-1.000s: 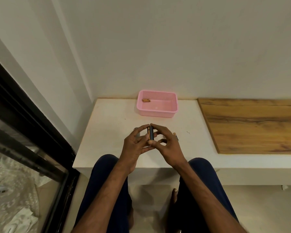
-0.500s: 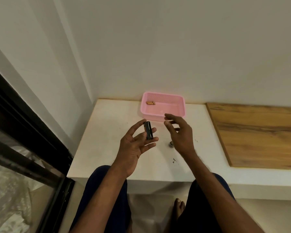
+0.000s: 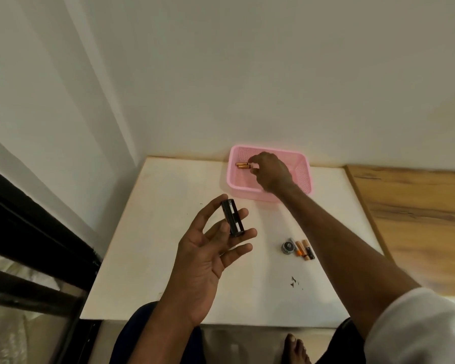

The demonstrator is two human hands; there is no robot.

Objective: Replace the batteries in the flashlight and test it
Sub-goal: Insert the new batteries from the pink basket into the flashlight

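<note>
My left hand holds a black battery holder upright between thumb and fingers, above the white table. My right hand reaches into the pink basket at the back, its fingertips pinched at the end of the copper-coloured batteries lying there. On the table to the right lie a round dark flashlight cap and a few orange-and-black batteries side by side.
A wooden board covers the right part of the surface. A white wall rises right behind the basket. A dark window frame runs along the left. My knees sit under the table's front edge.
My hands have separated. The right hand let go of the holder and moved back into the pink basket to the batteries; the left hand keeps the holder. The camera tilted down.
</note>
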